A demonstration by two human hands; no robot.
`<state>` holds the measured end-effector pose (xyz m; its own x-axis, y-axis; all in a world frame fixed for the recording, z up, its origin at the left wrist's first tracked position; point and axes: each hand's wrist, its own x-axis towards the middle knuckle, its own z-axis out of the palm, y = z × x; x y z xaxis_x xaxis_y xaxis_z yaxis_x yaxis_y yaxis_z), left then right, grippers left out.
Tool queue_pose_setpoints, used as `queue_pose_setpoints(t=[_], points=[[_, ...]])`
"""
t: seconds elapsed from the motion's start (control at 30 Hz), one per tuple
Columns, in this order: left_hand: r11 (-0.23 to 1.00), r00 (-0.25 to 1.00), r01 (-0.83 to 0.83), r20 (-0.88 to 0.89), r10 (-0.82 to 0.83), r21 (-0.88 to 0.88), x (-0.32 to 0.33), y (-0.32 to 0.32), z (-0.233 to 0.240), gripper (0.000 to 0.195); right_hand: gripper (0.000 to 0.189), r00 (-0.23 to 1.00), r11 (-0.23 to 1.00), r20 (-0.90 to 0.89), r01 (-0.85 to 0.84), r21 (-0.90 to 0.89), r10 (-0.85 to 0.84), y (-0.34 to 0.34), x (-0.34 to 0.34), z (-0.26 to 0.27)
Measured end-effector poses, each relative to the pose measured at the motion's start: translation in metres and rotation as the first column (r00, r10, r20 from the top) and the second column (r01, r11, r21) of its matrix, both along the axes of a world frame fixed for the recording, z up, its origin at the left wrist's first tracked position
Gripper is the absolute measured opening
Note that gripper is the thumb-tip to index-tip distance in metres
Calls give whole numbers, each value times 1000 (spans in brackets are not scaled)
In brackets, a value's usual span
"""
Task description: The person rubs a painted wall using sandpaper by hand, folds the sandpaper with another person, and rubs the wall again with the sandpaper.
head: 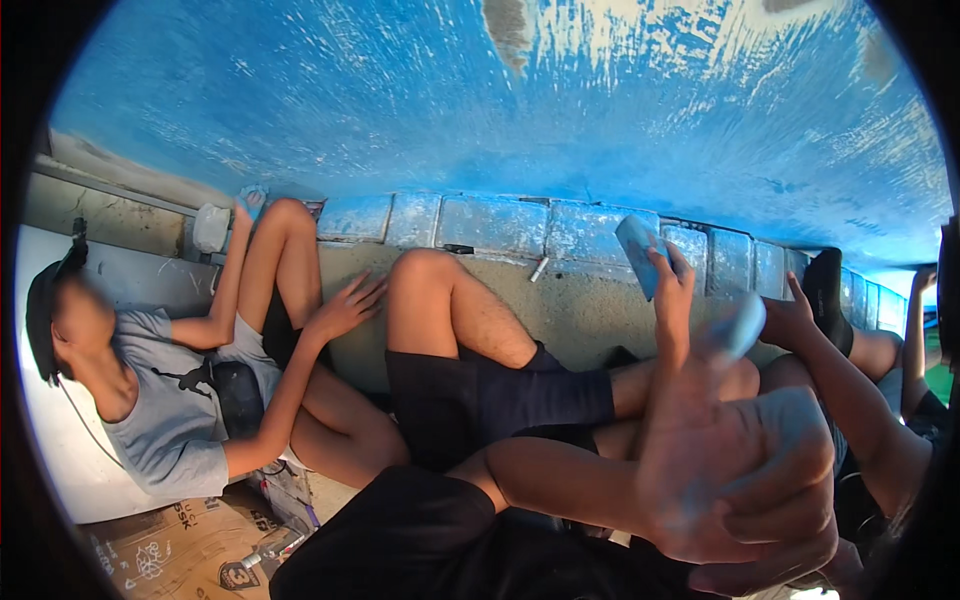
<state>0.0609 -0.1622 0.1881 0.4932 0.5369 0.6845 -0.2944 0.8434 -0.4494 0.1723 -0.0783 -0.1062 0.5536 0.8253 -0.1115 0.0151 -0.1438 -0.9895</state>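
My left hand (750,480), dusted with blue, is large and blurred close to the camera at the lower right. Its fingers are partly curled, and one blurred, blue-coated digit points up; whether it holds anything cannot be told. Beyond it a raised hand, apparently my right hand (671,274), grips a flat blue-grey piece (637,255), perhaps folded sandpaper, with its forearm passing behind my left hand. That piece is in front of the row of blue-smeared blocks (495,225) at the foot of a worn blue painted wall (420,112).
At the left sits a person (172,390) in a cap and grey shirt, one hand holding a bluish wad (255,196) near the wall. Other people's arms are at the right. Bent legs fill the middle. A white stick-like piece (538,270) lies by the blocks; cardboard (172,555) is lower left.
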Motion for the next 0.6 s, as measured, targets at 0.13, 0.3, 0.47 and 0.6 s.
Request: queue_pose_setpoints(t=[0.13, 0.3, 0.47, 0.6], points=[[984, 988, -8, -152, 35, 177, 9, -12, -11, 77, 51, 999, 1000, -24, -23, 1, 23, 0, 0, -3], [984, 980, -76, -172, 103, 158, -2, 5, -28, 73, 46, 999, 999, -39, -30, -41, 28, -5, 4, 5], [989, 986, -114, -113, 125, 98, -24, 12, -26, 70, 44, 998, 998, 4, -59, -25, 59, -1, 4, -4], [988, 987, -114, -105, 125, 105, -25, 11, -24, 68, 44, 996, 997, 52, -75, 7, 75, 3, -1, -2]])
